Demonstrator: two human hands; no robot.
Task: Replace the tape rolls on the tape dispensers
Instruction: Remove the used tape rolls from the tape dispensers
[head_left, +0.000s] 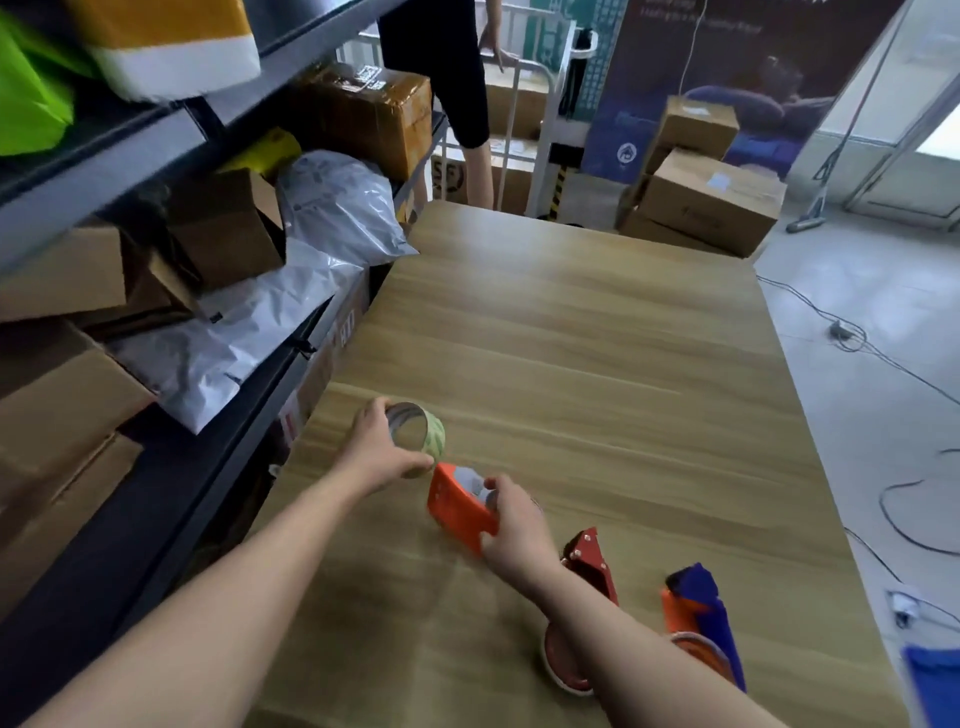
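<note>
Our left grip (384, 452) clamps a thin, hollow tape ring (434, 434); our right grip (511, 525) clamps the boxy orange dispenser (457, 512) above the wood-grain table (571, 338).

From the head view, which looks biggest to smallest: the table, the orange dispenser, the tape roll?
1. table
2 and 3. orange dispenser and tape roll look nearly alike; the dispenser is perhaps slightly larger.

Parcel depot, shelved parcels (332, 208), stacked cartons (711, 197)
</note>
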